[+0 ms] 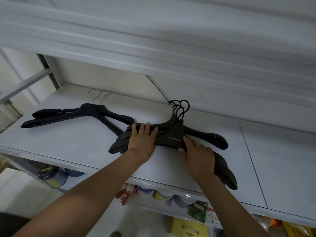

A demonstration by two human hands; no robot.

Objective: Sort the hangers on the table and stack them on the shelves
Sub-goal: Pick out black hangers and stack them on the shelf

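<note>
A stack of dark brown hangers (172, 134) with black hooks lies on the white shelf (71, 139), hooks toward the back wall. My left hand (142, 139) lies flat on the stack's left arms, fingers spread. My right hand (198, 155) holds the right arms near the shelf's front edge, thumb on the centre piece. The right arm tips stick out past the shelf edge. A second pile of dark navy hangers (75, 114) with silver hooks lies to the left, its right arm touching the brown stack.
Another shelf board (153, 31) hangs close overhead. A thin cable (157, 88) runs down the back wall to the hooks. Below the shelf are jars, packets and a yellow box (189, 230). A metal frame post (49, 72) stands at the left.
</note>
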